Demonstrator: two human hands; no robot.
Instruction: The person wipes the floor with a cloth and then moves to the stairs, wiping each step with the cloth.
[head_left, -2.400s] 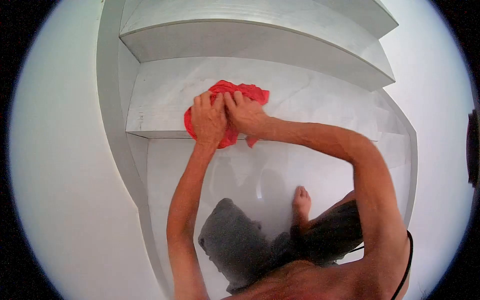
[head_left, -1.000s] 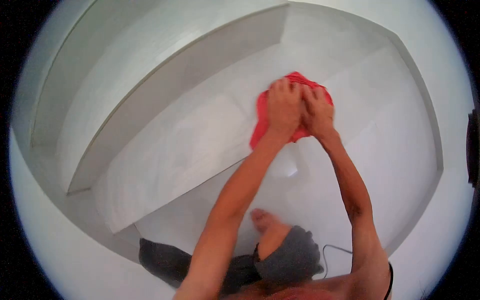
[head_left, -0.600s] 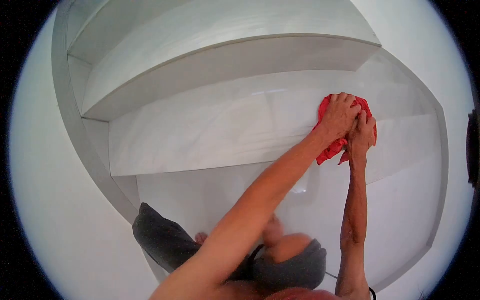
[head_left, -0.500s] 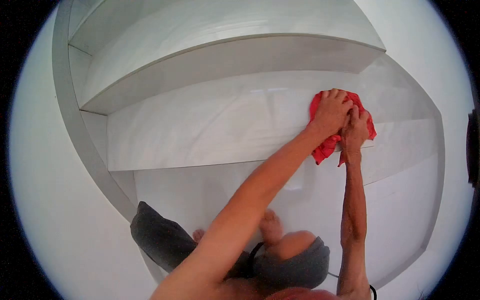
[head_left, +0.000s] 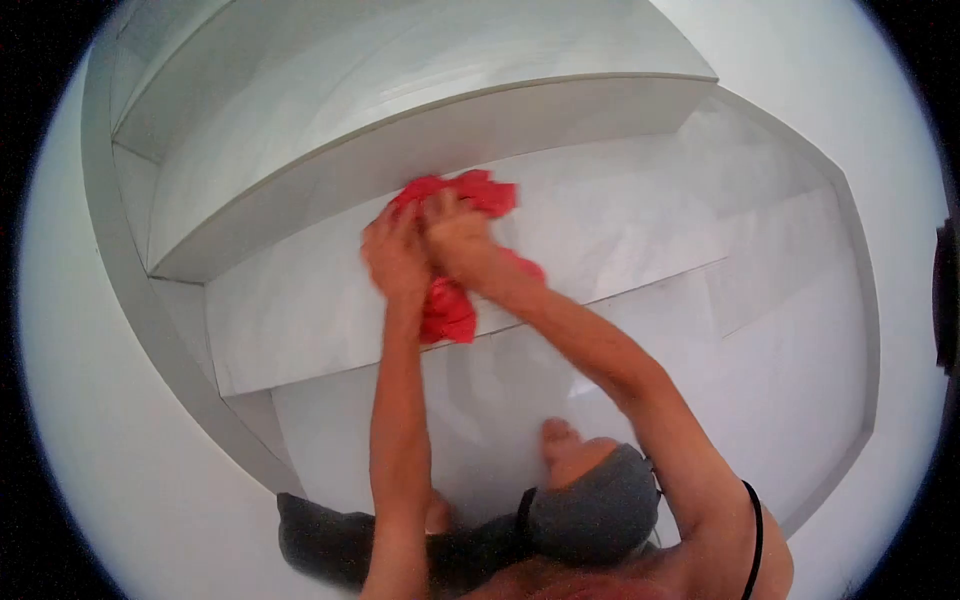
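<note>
A crumpled red cloth (head_left: pixel 450 315) lies on the pale, glossy stair tread (head_left: pixel 610 220), left of its middle, with a lower corner at the front edge. Pressing on its left part is my left hand (head_left: pixel 397 255), fingers curled onto the fabric and somewhat blurred. Close beside it, my right hand (head_left: pixel 460 238) bears down on the cloth with its fingers bent into it. The palms and the fabric beneath them are hidden.
Behind the tread rises a riser (head_left: pixel 420 140) up to a higher step (head_left: pixel 430 60). White walls (head_left: pixel 850 90) with grey skirting (head_left: pixel 190 370) flank the stairs. My bare foot (head_left: pixel 558 440) and knees in grey shorts (head_left: pixel 590 510) are on the lower level.
Both hands have slid the red cloth left along the tread, from near its right end to left of the middle. The view has shifted slightly.
</note>
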